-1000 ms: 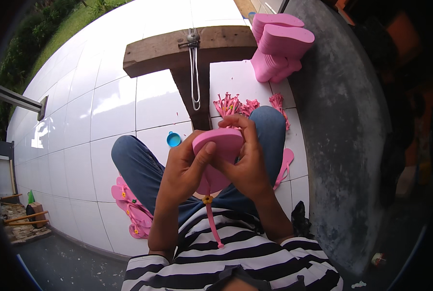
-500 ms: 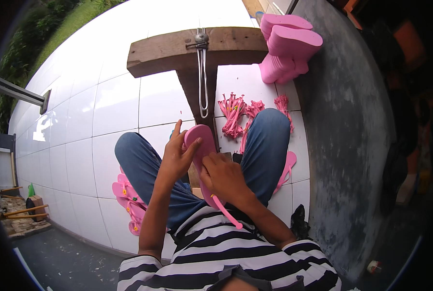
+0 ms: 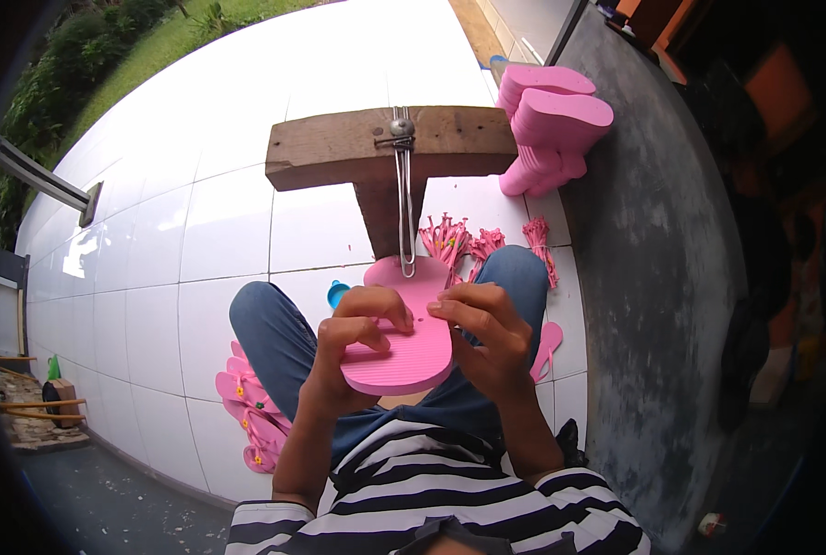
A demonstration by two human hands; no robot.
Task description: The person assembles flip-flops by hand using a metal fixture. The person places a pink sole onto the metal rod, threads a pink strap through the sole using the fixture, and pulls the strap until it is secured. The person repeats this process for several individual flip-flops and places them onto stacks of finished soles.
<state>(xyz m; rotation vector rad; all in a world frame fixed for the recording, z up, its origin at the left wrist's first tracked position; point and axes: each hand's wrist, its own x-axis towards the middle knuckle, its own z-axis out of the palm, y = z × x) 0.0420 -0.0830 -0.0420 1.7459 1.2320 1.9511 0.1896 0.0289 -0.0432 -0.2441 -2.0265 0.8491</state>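
A pink flip-flop [image 3: 399,361] lies across my two hands above my lap, its ridged face up and a small dark hole showing near its right edge. My left hand [image 3: 348,347] is closed on its left side, with fingers bent over the top. My right hand [image 3: 494,338] grips the right edge, fingertips beside the hole. No strap shows on this face; the underside is hidden. Just past my hands, a long metal wire loop [image 3: 405,213] hangs from a wooden T-shaped stand [image 3: 316,148], its tip over the flip-flop's far end.
Bundles of pink straps [image 3: 447,239] lie beyond my right knee. Stacked pink soles [image 3: 561,120] stand at the far right by a grey wall [image 3: 644,277]. Strapped flip-flops [image 3: 246,398] are heaped by my left leg, another [image 3: 546,351] by my right. A blue cup-like object [image 3: 337,294] sits near my left hand.
The flip-flop has been turned so its ridged face is up, and its strap has gone out of sight. Both hands have shifted to its opposite edges. The stand appears lower in view.
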